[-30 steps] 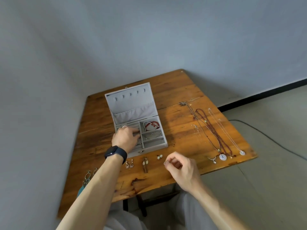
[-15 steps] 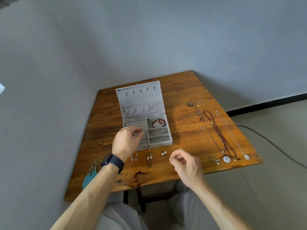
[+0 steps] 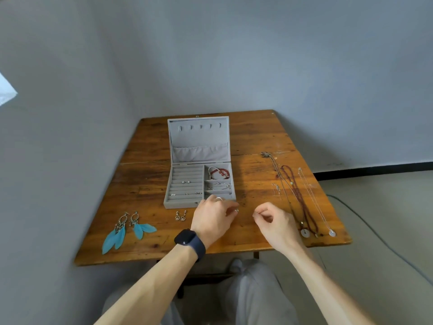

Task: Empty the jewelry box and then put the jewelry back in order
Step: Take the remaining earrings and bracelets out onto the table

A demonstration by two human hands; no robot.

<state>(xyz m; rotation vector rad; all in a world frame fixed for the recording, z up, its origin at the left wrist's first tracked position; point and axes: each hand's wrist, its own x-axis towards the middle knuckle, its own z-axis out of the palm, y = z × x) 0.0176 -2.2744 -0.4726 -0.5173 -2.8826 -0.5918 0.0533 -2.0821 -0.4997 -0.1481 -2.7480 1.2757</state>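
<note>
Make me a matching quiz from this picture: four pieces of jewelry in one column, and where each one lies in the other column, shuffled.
Things
1. blue feather earrings
2. red bead bracelet
3. long necklaces
4. small stud pair

Places
A. back right compartment of the jewelry box
B. on the table, right of the box
C. ring slots in the box's left half
D. on the table, left of the box

Pairs: 1-D, 2-A, 3-B, 4-C
</note>
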